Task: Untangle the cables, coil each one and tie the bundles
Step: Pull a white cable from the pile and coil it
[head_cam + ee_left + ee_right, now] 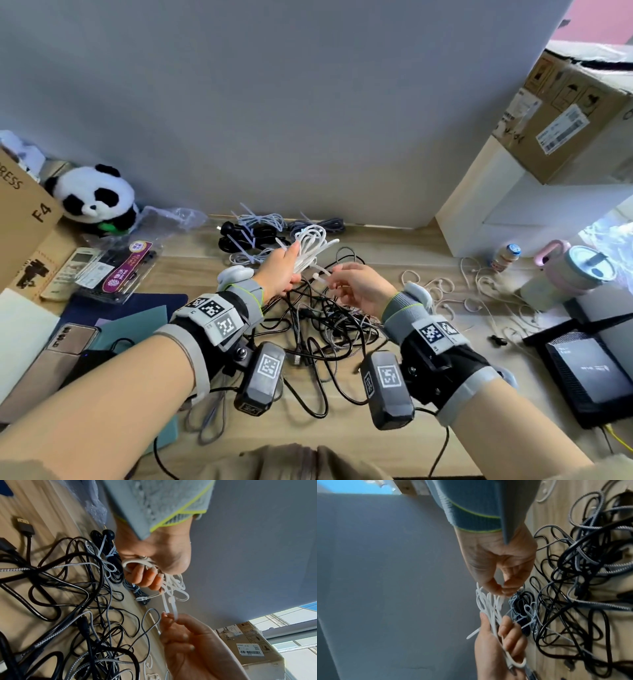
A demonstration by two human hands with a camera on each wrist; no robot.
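Note:
My left hand grips a coiled white cable, held up above the wooden desk. A white zip tie loops around the coil. My right hand pinches the tail of the tie between thumb and fingertips, just right of the left hand. In the right wrist view the right hand pinches close to the coil, which the left hand holds. Below both hands lies a tangle of black and braided cables. Tied bundles lie by the wall.
A panda plush and a cardboard box stand at the left, with a remote and a phone nearer. At the right are thin white cords, a small bottle, a tumbler and a black router.

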